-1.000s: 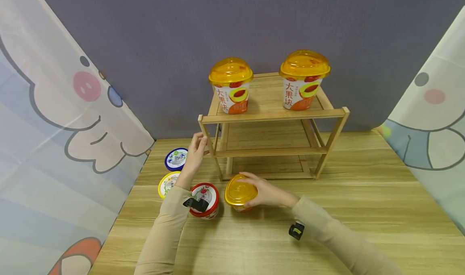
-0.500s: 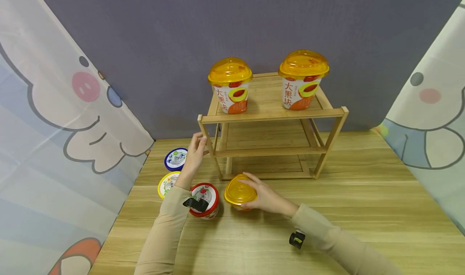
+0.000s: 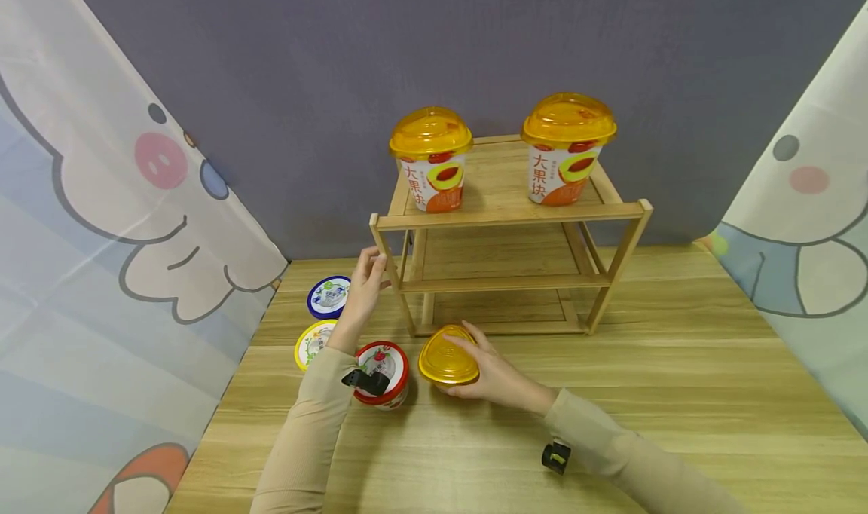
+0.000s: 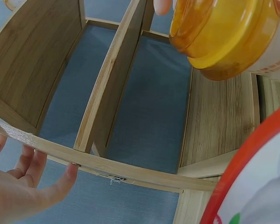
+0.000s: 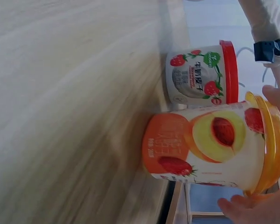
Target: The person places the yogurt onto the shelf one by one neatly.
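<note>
My right hand (image 3: 491, 371) grips a yogurt cup (image 5: 203, 147) by its domed yellow lid (image 3: 447, 357), in front of the rack's lower shelf. The right wrist view shows the cup's white side with peach and strawberry pictures, its base close to the tabletop. My left hand (image 3: 366, 288) holds the left front of the wooden rack (image 3: 511, 282); in the left wrist view, its fingers and thumb (image 4: 67, 179) lie against the frame. A red-lidded tub (image 3: 398, 399) with strawberry print stands left of the cup, partly behind my left wrist.
Two more yellow-lidded yogurt cups stand on the rack's top shelf (image 3: 498, 173), a left cup (image 3: 434, 178) and a right cup (image 3: 563, 171). At the left, a blue-rimmed tub (image 3: 328, 297) and a yellow-rimmed tub (image 3: 313, 346) sit on the wooden table (image 3: 678, 393).
My right hand has turned slightly and closed further around the cup's lid, its thumb shifting toward the near side. The left hand and the rack have stayed in place.
</note>
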Motion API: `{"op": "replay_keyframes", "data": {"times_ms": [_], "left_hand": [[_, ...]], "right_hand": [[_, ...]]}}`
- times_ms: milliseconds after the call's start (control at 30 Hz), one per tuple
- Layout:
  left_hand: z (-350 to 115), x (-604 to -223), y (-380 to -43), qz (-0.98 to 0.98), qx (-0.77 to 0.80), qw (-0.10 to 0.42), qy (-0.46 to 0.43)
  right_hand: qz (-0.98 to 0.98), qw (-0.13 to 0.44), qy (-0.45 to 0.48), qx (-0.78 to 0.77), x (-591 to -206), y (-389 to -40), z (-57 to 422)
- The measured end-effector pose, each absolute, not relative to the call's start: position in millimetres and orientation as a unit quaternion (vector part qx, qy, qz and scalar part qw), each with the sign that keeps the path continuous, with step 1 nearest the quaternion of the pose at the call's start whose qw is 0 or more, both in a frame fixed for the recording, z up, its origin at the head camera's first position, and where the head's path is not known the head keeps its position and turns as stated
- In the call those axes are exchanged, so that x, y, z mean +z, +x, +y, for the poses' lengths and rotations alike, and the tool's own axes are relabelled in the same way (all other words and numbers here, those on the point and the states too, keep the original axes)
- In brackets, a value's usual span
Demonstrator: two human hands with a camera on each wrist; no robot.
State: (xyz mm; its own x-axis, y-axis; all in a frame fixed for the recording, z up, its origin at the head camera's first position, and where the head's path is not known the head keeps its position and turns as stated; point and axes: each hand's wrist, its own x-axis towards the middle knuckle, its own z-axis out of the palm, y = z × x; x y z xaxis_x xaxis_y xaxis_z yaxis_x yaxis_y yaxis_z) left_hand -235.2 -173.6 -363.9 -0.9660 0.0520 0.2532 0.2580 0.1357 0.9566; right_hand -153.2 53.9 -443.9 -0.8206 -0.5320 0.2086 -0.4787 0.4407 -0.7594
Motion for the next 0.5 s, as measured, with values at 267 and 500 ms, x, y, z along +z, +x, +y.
{"op": "replay_keyframes", "data": {"times_ms": [267, 500], "left_hand": [[-173, -365, -235, -0.750, -0.647, 0.089, -0.107], [-173, -366, -235, -0.750, -0.647, 0.087, -0.104]], "right_hand": [[0.852, 0.005, -0.281, -0.442, -452, -146, 50], [0.845, -0.009, -0.271, -0.460, -460, -145, 48]]}}
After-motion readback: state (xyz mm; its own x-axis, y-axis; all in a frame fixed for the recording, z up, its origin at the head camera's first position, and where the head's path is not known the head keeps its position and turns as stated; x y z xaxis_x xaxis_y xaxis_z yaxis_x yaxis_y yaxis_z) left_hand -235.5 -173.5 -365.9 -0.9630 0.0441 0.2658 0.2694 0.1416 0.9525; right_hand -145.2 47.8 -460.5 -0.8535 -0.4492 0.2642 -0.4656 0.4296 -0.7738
